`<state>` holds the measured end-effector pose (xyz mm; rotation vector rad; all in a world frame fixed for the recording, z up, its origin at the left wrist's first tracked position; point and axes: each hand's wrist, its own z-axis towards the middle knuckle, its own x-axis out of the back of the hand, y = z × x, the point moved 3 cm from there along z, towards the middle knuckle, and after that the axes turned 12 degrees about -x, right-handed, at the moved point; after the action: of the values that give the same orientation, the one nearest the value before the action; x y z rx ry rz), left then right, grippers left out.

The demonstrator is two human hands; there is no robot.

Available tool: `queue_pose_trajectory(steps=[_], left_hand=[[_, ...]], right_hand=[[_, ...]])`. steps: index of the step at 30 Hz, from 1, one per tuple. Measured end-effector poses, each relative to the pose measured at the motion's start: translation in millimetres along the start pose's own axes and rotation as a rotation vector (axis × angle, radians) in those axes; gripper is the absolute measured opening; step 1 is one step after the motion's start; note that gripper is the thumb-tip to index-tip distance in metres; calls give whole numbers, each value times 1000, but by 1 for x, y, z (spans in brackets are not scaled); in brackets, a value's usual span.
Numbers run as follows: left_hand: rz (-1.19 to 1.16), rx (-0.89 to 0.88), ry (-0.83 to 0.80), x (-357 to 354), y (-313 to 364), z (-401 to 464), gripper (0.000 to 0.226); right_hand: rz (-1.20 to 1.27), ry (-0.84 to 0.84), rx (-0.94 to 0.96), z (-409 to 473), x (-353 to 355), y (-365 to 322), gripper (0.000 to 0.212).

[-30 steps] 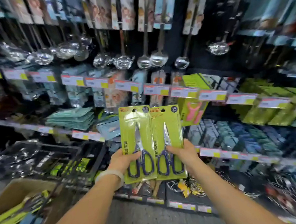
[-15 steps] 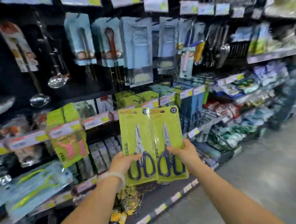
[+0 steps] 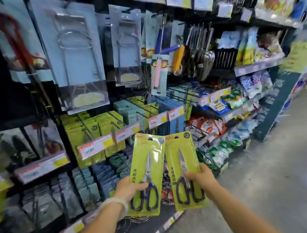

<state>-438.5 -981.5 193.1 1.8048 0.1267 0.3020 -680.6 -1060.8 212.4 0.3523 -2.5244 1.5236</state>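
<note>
Change: half a second ago the two packs stood upright with their long edges together. Now their lower ends are splayed apart and only the top corners meet. The shelving also fills more of the head view.
Left hand (image 3: 128, 190): grips the left scissors pack (image 3: 146, 172) at its lower left edge, with the thumb laid across the front over the dark handles. A pale wristband (image 3: 116, 203) sits on the wrist.
Right hand (image 3: 200, 179): holds the right scissors pack (image 3: 185, 170) at its lower right edge, with the thumb on the front just above the handle loops.
Left scissors pack: a lime-green card with the blades pointing up, held in the air in front of the shelves, its top leaning right.
Right scissors pack: the same kind of card, just beside the first, its top leaning left.
Gap: the lower shelf shows between the cards' bottom halves.
Shelving: green hanging packs (image 3: 89, 130) sit on hooks behind red-and-yellow price tags (image 3: 95, 146), up and left of the held cards. Clear blister packs (image 3: 76, 54) with wire tools hang above them. Blue packs (image 3: 173, 106) hang further right.
Further right: bagged goods (image 3: 213, 127) lie on sloped shelves.
Floor (image 3: 267, 163): grey, running along the right.
</note>
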Motion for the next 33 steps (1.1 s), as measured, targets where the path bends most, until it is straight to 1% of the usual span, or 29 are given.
queue_pose_trajectory(steps=[2,4,8,9,10,13,15,16,17,19,24,25,27,28,29,30,31,33], left_hand=[[33,4,-16,-7,2,16,21],[55,21,8,-11,4,30,22],[118,44,69,-17,2,53,19],[131,51,76,-20,2,58,19],[138,62,91,-23,0,62,22],[119,104,155,-35,-2,67,40],[134,136,202,-43,-5,71,54],[128,161,225,-46,-11,74,59],[120,175,243,-53,-11,75,56],[124,191,286,-63,-11,77,45],[68,198,381,-91,-4,81,36],[37,188,397,-96,-6,83,36],[-19,182,428,-105,-1,82,35],[-35,185,447,-108,2,82,34],[-58,180,460,-110,1,84,31],[-82,183,477,-113,3,84,29],[-109,172,493,-114,3,85,28],[-144,159,525,-118,6,88,27]], right_hand=[[-1,-22,-21,23,4,0,38],[0,-45,-23,43,5,-6,36],[-15,-125,-29,85,0,-22,47],[-27,-146,-15,97,-1,-28,47],[-48,-160,1,109,-2,-34,44],[-159,-228,97,136,-3,-60,20],[-163,-276,146,156,-2,-72,17],[-148,-300,146,166,-1,-77,24],[-134,-318,135,174,0,-82,32],[-135,-376,105,190,2,-88,41],[-237,-495,93,225,-2,-75,63],[-244,-505,81,233,-3,-71,63],[-242,-560,71,242,-8,-71,57],[-244,-569,82,247,-11,-74,66],[-268,-566,83,255,-15,-75,85],[-281,-582,87,257,-21,-80,98],[-316,-576,92,261,-26,-85,96],[-398,-500,109,255,-28,-103,73]])
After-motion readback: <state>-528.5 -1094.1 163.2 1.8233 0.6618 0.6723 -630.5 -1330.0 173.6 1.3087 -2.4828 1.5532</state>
